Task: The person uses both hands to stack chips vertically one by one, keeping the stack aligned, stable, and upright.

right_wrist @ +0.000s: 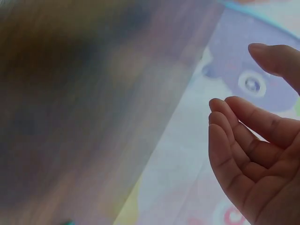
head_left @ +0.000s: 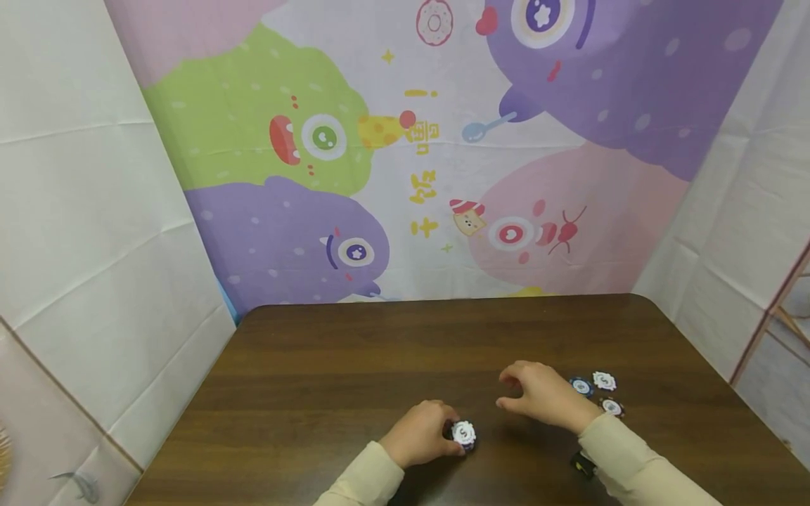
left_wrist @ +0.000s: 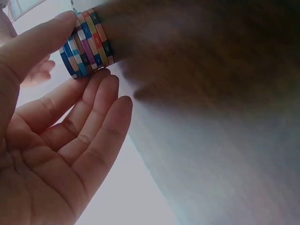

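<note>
A short stack of poker chips (head_left: 464,434) stands on the table, its top chip white with a figure on it. My left hand (head_left: 420,434) pinches that stack between thumb and fingers. In the left wrist view the stack (left_wrist: 87,44) shows edges of several colours, and the left hand (left_wrist: 61,126) has its thumb on one side and fingertips on the other. To the right of the stack, my right hand (head_left: 544,395) hovers with thumb and fingers apart. Nothing lies between the fingers of the right hand (right_wrist: 258,150) in the right wrist view.
Beyond the right hand lie a white chip (head_left: 604,381), a blue chip (head_left: 581,386) and a dark-edged chip (head_left: 612,407). A small black object (head_left: 583,464) shows by the right sleeve. The brown wooden table (head_left: 354,344) ends at a cartoon-printed cloth (head_left: 430,267).
</note>
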A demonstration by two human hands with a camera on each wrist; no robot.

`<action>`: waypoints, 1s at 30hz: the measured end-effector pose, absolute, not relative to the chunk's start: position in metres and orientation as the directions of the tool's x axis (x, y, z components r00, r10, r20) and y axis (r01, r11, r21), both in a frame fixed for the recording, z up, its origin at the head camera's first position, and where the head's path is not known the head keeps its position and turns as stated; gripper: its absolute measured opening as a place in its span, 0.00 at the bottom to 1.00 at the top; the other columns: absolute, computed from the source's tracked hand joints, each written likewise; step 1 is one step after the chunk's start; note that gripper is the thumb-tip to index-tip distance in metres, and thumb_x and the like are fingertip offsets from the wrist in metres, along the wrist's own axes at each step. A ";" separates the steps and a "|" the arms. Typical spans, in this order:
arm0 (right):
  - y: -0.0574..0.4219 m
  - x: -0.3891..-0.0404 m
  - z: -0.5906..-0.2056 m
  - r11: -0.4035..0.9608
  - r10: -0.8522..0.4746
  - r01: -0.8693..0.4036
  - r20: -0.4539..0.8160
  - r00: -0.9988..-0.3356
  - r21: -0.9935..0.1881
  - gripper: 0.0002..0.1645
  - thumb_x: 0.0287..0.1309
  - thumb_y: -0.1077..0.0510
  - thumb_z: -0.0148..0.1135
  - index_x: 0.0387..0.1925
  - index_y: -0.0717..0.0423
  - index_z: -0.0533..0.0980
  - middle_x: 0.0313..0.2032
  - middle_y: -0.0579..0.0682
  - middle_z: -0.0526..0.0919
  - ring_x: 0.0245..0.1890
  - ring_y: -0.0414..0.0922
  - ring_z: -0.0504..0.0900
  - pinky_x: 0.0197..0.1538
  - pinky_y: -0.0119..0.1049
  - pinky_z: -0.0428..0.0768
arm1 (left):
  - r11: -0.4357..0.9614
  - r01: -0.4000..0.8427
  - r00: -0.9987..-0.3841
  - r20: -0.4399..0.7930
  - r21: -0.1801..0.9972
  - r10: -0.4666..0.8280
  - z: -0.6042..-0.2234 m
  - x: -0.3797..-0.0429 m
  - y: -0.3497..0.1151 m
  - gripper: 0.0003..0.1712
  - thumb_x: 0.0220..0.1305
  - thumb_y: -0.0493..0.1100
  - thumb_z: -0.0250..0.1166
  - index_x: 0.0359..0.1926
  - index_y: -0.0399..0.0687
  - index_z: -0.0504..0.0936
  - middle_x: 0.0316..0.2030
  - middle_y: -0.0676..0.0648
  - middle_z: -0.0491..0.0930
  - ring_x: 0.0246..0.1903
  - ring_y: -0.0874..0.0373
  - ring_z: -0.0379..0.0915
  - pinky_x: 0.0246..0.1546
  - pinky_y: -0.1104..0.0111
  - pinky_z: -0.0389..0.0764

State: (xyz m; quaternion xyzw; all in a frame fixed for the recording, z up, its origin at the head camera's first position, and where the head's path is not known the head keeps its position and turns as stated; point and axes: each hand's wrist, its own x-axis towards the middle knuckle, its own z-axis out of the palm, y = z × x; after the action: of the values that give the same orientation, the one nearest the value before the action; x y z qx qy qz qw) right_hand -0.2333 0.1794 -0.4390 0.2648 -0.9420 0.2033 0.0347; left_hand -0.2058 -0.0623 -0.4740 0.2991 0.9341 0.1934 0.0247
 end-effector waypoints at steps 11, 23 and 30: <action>0.228 -0.249 -0.437 0.851 -0.363 -0.402 0.174 -0.915 -0.338 0.22 0.51 0.52 0.72 0.43 0.65 0.81 0.38 0.54 0.84 0.38 0.50 0.83 0.42 0.48 0.81 | 0.749 0.555 -0.818 0.072 0.362 0.571 -0.473 -0.205 -0.063 0.17 0.44 0.50 0.79 0.36 0.51 0.86 0.30 0.57 0.81 0.28 0.71 0.67 0.31 0.77 0.70; 0.265 -0.259 -0.447 0.906 -0.291 -0.293 0.052 -0.955 -0.305 0.25 0.53 0.53 0.70 0.45 0.70 0.78 0.40 0.60 0.83 0.39 0.56 0.82 0.43 0.52 0.79 | 0.756 0.554 -0.821 0.075 0.349 0.566 -0.473 -0.204 -0.063 0.18 0.44 0.50 0.79 0.37 0.51 0.86 0.31 0.58 0.81 0.29 0.71 0.68 0.32 0.77 0.71; 0.278 -0.260 -0.450 0.927 -0.265 -0.263 0.028 -0.964 -0.266 0.28 0.51 0.54 0.71 0.44 0.75 0.77 0.40 0.66 0.82 0.39 0.59 0.81 0.43 0.54 0.79 | 0.763 0.542 -0.827 0.065 0.353 0.558 -0.473 -0.204 -0.063 0.18 0.45 0.50 0.79 0.37 0.50 0.86 0.31 0.58 0.81 0.29 0.71 0.68 0.32 0.77 0.72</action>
State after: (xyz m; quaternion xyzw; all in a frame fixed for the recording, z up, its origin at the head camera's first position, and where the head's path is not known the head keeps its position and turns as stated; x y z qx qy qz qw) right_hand -0.2596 0.2781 -0.4498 0.1345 -0.9817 0.1351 -0.0044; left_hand -0.2039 -0.0633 -0.4727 0.2931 0.9385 0.1812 0.0219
